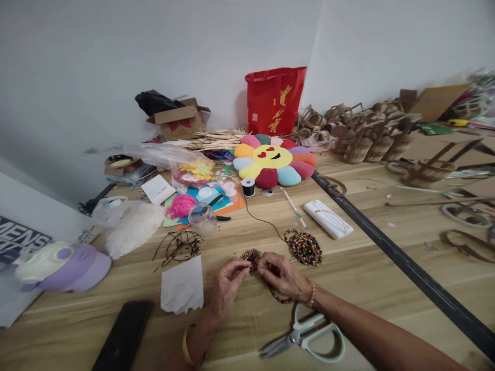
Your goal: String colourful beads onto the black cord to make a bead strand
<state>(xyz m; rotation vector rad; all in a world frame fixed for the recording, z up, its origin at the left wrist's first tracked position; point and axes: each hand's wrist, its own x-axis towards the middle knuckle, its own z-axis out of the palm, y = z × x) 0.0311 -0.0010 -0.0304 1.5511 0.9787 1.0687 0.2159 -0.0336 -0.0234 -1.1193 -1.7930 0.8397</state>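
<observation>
My left hand (231,281) has its thumb and fingers pinched together at the edge of a bunch of small multicoloured beads (251,257). From the other side my right hand (284,275) closes its fingers on the same bead string, and its curled fingers hide part of it. A loop of strung beads (281,299) comes out below the right hand onto the table. Just beyond that hand lies a coiled pile of bead strings (307,248). Black cord runs from a spool (248,187) toward this pile. Open-bladed scissors (296,337) with pale green handles rest below the right wrist.
Left of the hands are white paper (181,286), black cord scraps (181,247), a phone (124,335) and a purple cap (73,265). Beyond stand a clear jar (203,220), a flower cushion (274,161) and a white power bank (328,219). Woven baskets (429,167) crowd the right.
</observation>
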